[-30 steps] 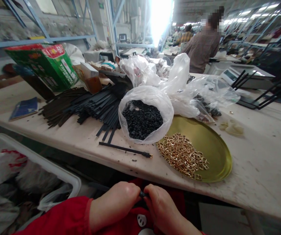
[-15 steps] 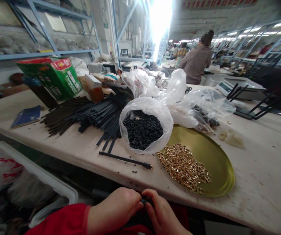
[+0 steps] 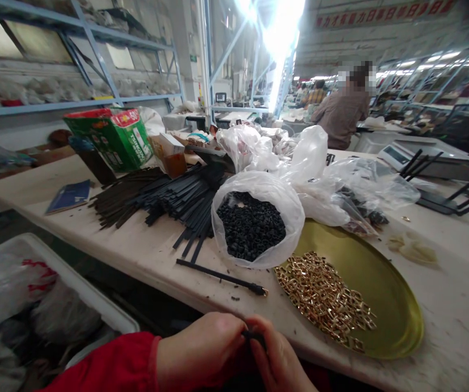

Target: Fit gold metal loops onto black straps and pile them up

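Close together at the table's near edge, my left hand (image 3: 208, 345) and my right hand (image 3: 275, 351) are both closed on a black strap (image 3: 255, 336). Only a short piece of it shows between the fingers; the rest is hidden by the hands. Just beyond them on the table lies another black strap (image 3: 218, 274) with a small gold buckle at its right end. A white plastic bag (image 3: 295, 218), rolled open, holds many small black loops (image 3: 251, 228). Right of it, a round gold tray (image 3: 397, 305) carries a heap of gold buckles (image 3: 324, 296).
Piles of black straps (image 3: 177, 190) lie left of the bag. Behind stand a green and red box (image 3: 108, 139) and clear plastic bags (image 3: 312, 152). A blue booklet (image 3: 69, 196) lies at left, above a white bin (image 3: 108, 310). A person (image 3: 343, 117) is farther back.
The view has shifted, so the table's contents appear lower and farther right. My hands stay together on the black strap, with only a slight shift of the fingers.
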`<action>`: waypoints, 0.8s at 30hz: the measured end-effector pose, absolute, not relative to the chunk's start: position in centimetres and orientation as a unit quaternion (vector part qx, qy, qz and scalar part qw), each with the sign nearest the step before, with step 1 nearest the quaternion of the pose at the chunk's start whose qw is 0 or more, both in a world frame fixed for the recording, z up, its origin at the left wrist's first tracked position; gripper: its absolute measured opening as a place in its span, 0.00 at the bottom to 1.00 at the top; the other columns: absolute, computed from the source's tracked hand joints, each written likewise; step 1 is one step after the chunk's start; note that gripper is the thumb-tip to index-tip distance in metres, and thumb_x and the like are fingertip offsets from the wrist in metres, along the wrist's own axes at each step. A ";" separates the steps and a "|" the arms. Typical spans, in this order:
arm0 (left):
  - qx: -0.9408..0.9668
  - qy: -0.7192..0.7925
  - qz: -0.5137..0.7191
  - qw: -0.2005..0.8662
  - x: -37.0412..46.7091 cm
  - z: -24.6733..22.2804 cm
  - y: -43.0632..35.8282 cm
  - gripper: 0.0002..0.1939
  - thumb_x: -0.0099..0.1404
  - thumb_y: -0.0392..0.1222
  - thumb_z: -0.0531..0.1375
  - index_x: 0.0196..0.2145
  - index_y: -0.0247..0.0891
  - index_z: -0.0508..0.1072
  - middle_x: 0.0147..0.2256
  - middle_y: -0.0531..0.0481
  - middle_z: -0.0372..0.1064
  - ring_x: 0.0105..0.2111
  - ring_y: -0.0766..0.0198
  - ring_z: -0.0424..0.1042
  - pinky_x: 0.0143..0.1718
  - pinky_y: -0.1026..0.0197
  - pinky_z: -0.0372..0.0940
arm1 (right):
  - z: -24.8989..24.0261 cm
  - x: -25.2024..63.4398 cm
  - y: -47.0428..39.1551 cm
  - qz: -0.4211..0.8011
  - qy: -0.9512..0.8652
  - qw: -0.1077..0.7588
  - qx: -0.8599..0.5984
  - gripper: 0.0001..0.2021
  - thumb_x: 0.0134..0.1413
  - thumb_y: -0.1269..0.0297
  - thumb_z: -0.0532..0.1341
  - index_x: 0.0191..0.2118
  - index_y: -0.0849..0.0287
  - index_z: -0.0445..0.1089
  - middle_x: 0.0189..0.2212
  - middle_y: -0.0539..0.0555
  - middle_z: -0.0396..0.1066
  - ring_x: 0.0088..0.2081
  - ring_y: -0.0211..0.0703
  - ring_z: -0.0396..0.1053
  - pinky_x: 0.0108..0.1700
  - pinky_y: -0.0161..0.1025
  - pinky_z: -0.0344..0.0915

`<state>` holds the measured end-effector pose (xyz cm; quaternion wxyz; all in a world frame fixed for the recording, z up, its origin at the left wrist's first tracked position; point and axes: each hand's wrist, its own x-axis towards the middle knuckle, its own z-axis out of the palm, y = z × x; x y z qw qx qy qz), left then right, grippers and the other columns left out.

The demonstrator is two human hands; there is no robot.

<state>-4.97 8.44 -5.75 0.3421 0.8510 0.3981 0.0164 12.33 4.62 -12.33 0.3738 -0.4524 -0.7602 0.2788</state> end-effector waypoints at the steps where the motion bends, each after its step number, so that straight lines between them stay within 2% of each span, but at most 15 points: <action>1: 0.857 0.401 0.016 0.323 -4.9 -5.9 8.4 0.12 0.65 0.37 0.48 0.36 0.37 0.71 0.34 0.48 0.74 0.32 0.62 0.71 0.34 0.65 0.65 | -12.0 12.6 4.8 0.273 -0.766 0.359 -0.458 0.12 0.61 0.64 0.46 0.48 0.56 0.58 0.37 0.56 0.72 0.37 0.43 0.72 0.38 0.36 0.68; 5: 0.875 0.408 -0.001 0.259 -4.9 -6.1 8.3 0.08 0.63 0.35 0.51 0.36 0.35 0.70 0.35 0.45 0.72 0.34 0.59 0.71 0.37 0.60 0.65 | -10.8 13.3 5.5 0.249 -0.780 0.313 -0.481 0.06 0.59 0.65 0.49 0.38 0.57 0.61 0.28 0.52 0.72 0.28 0.42 0.71 0.30 0.36 0.66; 9: 0.877 0.409 -0.005 0.254 -4.6 -6.3 7.9 0.08 0.64 0.34 0.50 0.35 0.34 0.69 0.34 0.45 0.72 0.33 0.59 0.70 0.36 0.59 0.65 | -10.8 13.2 5.3 0.229 -0.788 0.320 -0.473 0.06 0.59 0.66 0.48 0.35 0.57 0.60 0.25 0.52 0.71 0.25 0.42 0.69 0.27 0.36 0.64; 18: 0.891 0.382 -0.024 0.242 -4.6 -6.2 8.6 0.08 0.64 0.38 0.51 0.35 0.36 0.70 0.33 0.47 0.72 0.31 0.59 0.71 0.33 0.62 0.63 | -11.8 12.7 5.0 0.261 -0.767 0.353 -0.468 0.05 0.59 0.67 0.47 0.37 0.57 0.59 0.26 0.51 0.69 0.26 0.39 0.68 0.27 0.33 0.64; 21: 0.873 0.447 -0.003 0.195 -5.3 -5.6 11.1 0.10 0.65 0.42 0.51 0.36 0.36 0.69 0.32 0.47 0.72 0.32 0.59 0.71 0.33 0.62 0.63 | -11.5 12.6 7.6 0.204 -0.761 0.345 -0.510 0.06 0.59 0.65 0.49 0.37 0.58 0.61 0.27 0.52 0.69 0.28 0.41 0.68 0.29 0.35 0.63; 24: 0.848 0.508 0.037 0.148 -5.4 -6.5 14.1 0.11 0.66 0.42 0.50 0.35 0.35 0.69 0.31 0.47 0.71 0.32 0.59 0.70 0.35 0.60 0.62 | -11.5 12.5 10.9 0.128 -0.774 0.317 -0.534 0.07 0.58 0.67 0.50 0.35 0.58 0.65 0.32 0.55 0.69 0.34 0.45 0.68 0.36 0.40 0.63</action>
